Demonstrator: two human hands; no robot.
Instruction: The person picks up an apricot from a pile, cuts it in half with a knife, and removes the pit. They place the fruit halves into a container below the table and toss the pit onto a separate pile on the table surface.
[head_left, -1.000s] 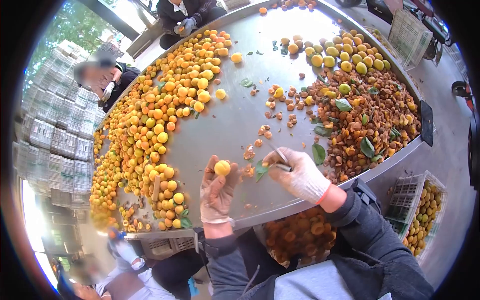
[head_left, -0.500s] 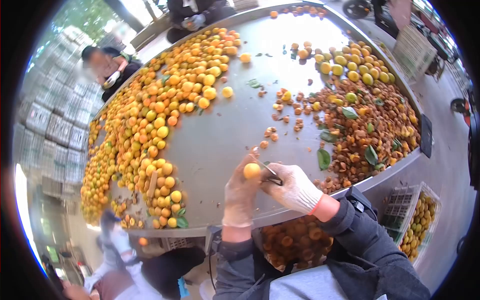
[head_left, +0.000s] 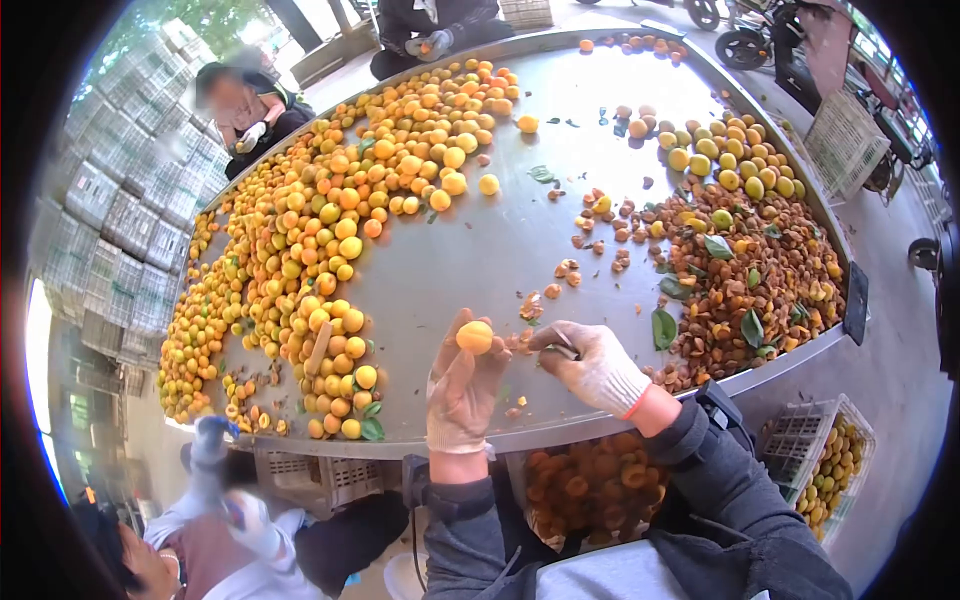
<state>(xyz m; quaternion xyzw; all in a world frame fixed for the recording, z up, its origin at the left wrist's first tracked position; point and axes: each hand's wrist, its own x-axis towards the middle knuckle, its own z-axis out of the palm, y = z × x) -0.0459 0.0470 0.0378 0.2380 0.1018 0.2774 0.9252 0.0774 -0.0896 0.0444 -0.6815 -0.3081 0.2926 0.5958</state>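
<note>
A whole yellow-orange apricot [head_left: 474, 337] is held at the fingertips of my gloved left hand [head_left: 462, 392], palm turned up above the near part of the metal table. Just right of it, my gloved right hand [head_left: 592, 362] is closed around a small knife-like tool [head_left: 563, 351]. Only a short metal piece of the tool shows; fingers hide the rest. Small brownish-orange scraps [head_left: 530, 306] lie on the table beyond the hands, and more orange bits show between them. The tool is apart from the apricot.
Whole apricots [head_left: 330, 215] cover the table's left side, with a wooden stick [head_left: 318, 348] among them. A brown heap of scraps and leaves [head_left: 745, 285] lies right. Below the edge are a tub of apricot pieces [head_left: 595, 485] and a crate [head_left: 800, 440]. Several people work around the table.
My left hand has shifted left with the apricot, away from the tool, and its palm has opened upward. The right hand has drawn slightly right. The camera view has shifted a little.
</note>
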